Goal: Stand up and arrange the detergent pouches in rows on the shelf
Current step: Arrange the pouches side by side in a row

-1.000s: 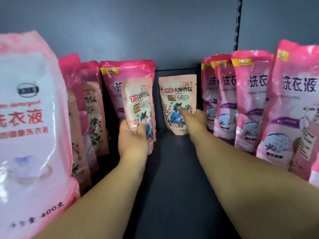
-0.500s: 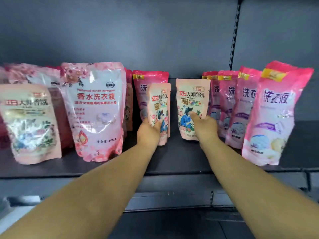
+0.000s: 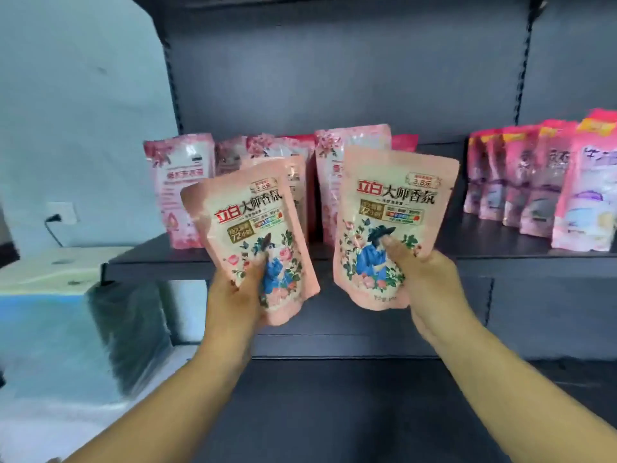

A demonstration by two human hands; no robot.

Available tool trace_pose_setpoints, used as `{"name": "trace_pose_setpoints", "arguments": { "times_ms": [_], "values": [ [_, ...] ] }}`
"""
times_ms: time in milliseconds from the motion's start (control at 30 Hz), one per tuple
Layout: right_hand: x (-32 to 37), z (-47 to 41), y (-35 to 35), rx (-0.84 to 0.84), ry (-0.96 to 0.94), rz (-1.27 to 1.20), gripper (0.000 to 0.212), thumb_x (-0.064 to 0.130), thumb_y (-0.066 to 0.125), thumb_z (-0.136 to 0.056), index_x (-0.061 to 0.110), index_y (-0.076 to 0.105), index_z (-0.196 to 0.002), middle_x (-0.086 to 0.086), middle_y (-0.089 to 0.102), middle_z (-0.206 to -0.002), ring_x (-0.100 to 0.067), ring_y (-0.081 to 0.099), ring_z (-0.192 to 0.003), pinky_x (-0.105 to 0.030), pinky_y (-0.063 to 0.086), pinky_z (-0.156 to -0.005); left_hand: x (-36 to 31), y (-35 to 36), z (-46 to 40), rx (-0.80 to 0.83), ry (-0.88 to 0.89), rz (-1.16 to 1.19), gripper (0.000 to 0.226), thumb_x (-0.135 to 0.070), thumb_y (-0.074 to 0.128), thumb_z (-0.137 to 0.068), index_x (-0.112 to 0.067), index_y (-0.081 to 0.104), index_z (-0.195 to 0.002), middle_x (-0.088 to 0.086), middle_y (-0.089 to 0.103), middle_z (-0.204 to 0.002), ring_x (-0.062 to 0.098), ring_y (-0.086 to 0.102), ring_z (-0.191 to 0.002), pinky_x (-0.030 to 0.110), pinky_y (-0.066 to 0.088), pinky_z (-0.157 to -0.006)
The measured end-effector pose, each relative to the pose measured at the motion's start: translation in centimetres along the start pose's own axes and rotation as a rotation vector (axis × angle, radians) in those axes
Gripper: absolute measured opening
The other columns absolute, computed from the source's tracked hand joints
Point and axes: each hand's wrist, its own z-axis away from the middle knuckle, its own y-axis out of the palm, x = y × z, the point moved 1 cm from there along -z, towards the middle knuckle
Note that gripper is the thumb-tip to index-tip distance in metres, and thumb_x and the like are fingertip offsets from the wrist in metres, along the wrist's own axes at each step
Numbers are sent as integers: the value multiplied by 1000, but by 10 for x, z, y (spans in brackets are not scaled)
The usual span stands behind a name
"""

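My left hand [image 3: 238,295] grips a small peach floral detergent pouch [image 3: 248,235] by its lower part, tilted slightly left, in front of the dark shelf [image 3: 160,259]. My right hand [image 3: 424,282] grips a second identical peach pouch [image 3: 397,222], thumb on its front, held upright. Both pouches hang in the air in front of the shelf edge. Behind them on the shelf stand larger pink and white pouches [image 3: 180,188] and another [image 3: 334,175].
A row of magenta pouches [image 3: 534,188] stands on the right of the shelf. A lower dark shelf [image 3: 367,412] lies beneath my arms. To the left are a pale wall with a socket [image 3: 60,213] and wrapped white and blue boxes [image 3: 50,329].
Both hands have pulled the two peach pouches off the back of the shelf and towards me. The view has backed away and swung left, showing the shelf edge and the wall.
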Motion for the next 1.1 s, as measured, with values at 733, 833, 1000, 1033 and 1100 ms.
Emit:
{"name": "trace_pose_setpoints", "arguments": {
  "times_ms": [733, 833, 1000, 1033, 1100],
  "values": [
    [-87, -92, 235, 196, -62, 20, 11, 21, 65, -85, 30, 60, -80, 10, 68, -82, -10, 66, -82, -34, 53, -78, -8, -165, -181, -174, 73, -295, 14, -26, 56, -90, -15, 59, -99, 0, 65, -84, 5, 62, -67, 14, 54, -51],
    [-103, -114, 249, 247, -58, 78, 11, 21, 64, -84, 30, 59, -79, 12, 66, -79, -8, 64, -80, -25, 50, -69, 17, -160, -215, -65, 92, -386, 27, -24, 63, -85, -9, 58, -107, 2, 68, -95, 8, 65, -75, 12, 54, -58],
    [-132, -134, 265, 245, -26, 205, 6, 27, 66, -83, 29, 61, -81, 5, 69, -90, -9, 64, -82, -22, 53, -79, 49, -165, -260, 47, 202, -472, 64, -36, 76, -71, -12, 48, -123, 1, 65, -114, 15, 63, -103, 30, 52, -86],
    [-137, -137, 266, 221, -6, 229, 11, 36, 68, -78, 30, 62, -84, 4, 70, -94, -15, 65, -88, -33, 53, -87, 52, -166, -265, 130, 226, -485, 71, -36, 79, -68, -12, 43, -125, -1, 61, -118, 13, 60, -108, 25, 49, -89],
    [-144, -140, 264, 223, 6, 271, 35, 54, 69, -64, 35, 62, -93, 7, 70, -97, -18, 65, -96, -45, 49, -92, 57, -171, -269, 317, 230, -503, 81, -30, 82, -65, -18, 31, -127, -5, 53, -124, 10, 53, -115, 13, 44, -92]
  ]
}}
